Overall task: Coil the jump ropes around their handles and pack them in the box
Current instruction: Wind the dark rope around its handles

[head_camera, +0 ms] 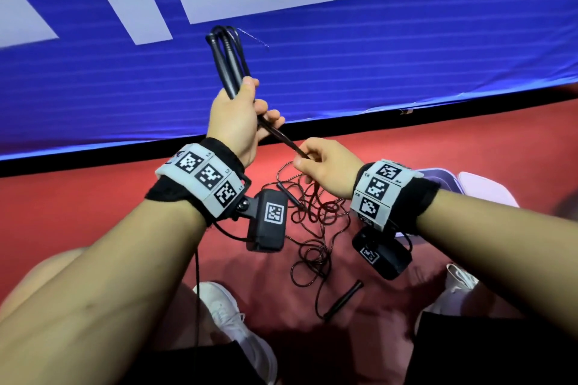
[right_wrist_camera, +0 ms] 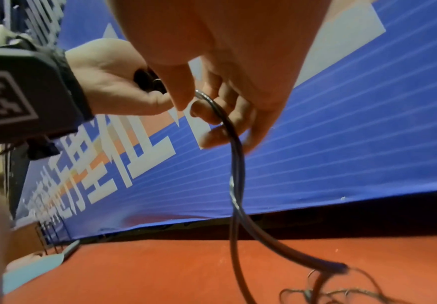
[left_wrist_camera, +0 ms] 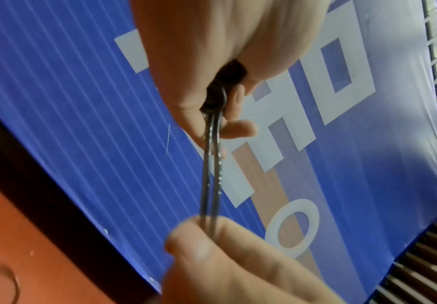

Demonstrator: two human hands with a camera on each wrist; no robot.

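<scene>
Black handles (head_camera: 230,66) stand bundled upright in my left hand (head_camera: 236,122), fingers curled tight round them, while my right hand (head_camera: 325,166) pinches the doubled cord (head_camera: 283,139) just below. I judge the risk lies in the tangle of loose rope (head_camera: 312,225) on the red floor (head_camera: 93,212): pulling hard could knot it or drag in the second rope's handle (head_camera: 344,298). A slack pinch would let the wraps spring loose. I cannot pick out the box for sure.

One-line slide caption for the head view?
Left hand grips black jump-rope handles; right hand pinches the thin black cord above a tangle on red floor.
</scene>
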